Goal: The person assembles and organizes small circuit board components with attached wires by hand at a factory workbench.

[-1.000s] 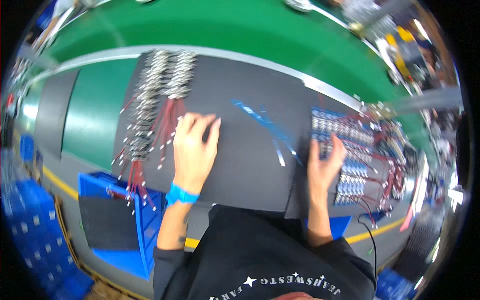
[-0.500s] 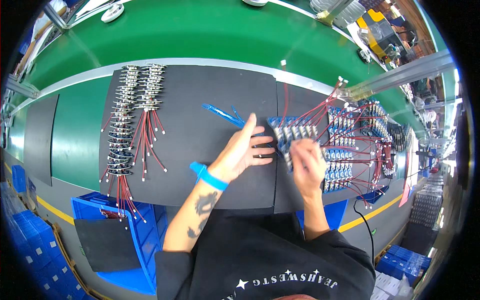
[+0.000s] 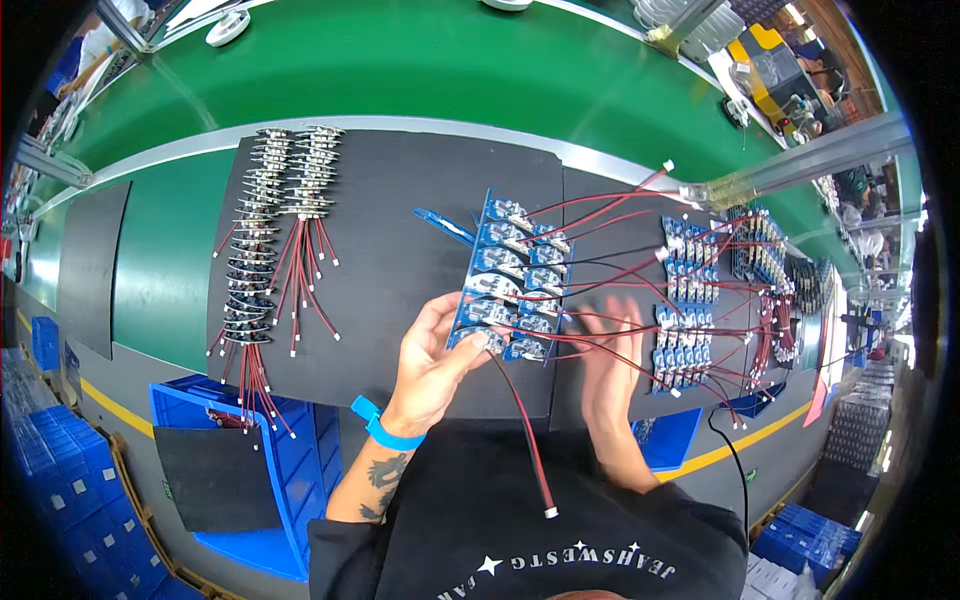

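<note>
Panel [image 3: 497,285], near end between left fingers [image 3: 437,314]

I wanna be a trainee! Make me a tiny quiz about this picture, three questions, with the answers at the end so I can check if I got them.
1. Which hand, left or right, is gripping a blue circuit board panel?
2. True or false: the wristband is yellow.
3. Fill in the missing word: red and black wires dangle from the panel in front of a black ____.

Key:
1. The left hand, near the panel's lower end.
2. False: the wristband is blue.
3. Shirt.
</note>
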A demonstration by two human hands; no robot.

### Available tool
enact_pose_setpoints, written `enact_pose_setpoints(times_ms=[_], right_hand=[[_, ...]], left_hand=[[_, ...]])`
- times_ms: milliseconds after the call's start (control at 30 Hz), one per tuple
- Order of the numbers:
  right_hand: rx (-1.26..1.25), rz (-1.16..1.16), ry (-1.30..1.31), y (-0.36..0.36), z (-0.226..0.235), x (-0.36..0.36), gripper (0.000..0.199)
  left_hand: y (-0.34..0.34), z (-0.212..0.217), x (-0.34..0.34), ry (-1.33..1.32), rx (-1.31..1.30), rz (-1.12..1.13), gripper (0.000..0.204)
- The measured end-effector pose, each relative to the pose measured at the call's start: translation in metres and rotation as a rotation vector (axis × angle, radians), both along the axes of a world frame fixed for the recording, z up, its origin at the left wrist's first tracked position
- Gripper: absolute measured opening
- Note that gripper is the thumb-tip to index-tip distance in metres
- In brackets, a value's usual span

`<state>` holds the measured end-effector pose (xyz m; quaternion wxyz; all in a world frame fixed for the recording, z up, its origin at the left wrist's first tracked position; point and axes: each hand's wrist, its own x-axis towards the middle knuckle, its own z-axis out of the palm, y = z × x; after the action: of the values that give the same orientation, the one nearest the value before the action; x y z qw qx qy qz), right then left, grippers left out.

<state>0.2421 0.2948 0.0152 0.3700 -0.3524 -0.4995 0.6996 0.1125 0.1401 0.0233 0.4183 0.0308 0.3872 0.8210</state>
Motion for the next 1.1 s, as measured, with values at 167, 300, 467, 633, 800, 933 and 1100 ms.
enact_pose_setpoints(times_ms=[167,300,467,633,800,933,1100], right_hand=[[0.117,-0.447,0.02,0.052,0.003,-0.017,0.055],[-0.36,0.354,0.161,0.046,0.02,-0.027,0.054],[-0.102,0.537,-0.102,0.017,0.01,-0.05,0.032],[-0.124,0.517,-0.102,0.006,0.012,-0.058,0.03],[-0.424,0.513,0.024,0.012,-0.016,-0.054,0.022],[-0.538,0.186,-0.091,0.029,-0.015,-0.058,0.022],[-0.671,-0.04,0.315,0.063,-0.024,-0.044,0.031]], left_hand=[[-0.011,0.0,0.006,-0.049,0.098,0.099,0.061],[-0.02,-0.005,0.014,-0.13,0.233,0.029,0.056],[-0.013,-0.014,0.012,-0.163,-0.072,-0.013,0.04],[-0.002,-0.013,0.008,-0.165,-0.067,0.124,0.044],[-0.007,-0.004,-0.002,-0.337,0.061,-0.046,0.048],[-0.013,-0.008,-0.001,-0.453,0.122,0.047,0.05],[-0.023,-0.006,0.002,-0.282,-0.018,0.059,0.051]])
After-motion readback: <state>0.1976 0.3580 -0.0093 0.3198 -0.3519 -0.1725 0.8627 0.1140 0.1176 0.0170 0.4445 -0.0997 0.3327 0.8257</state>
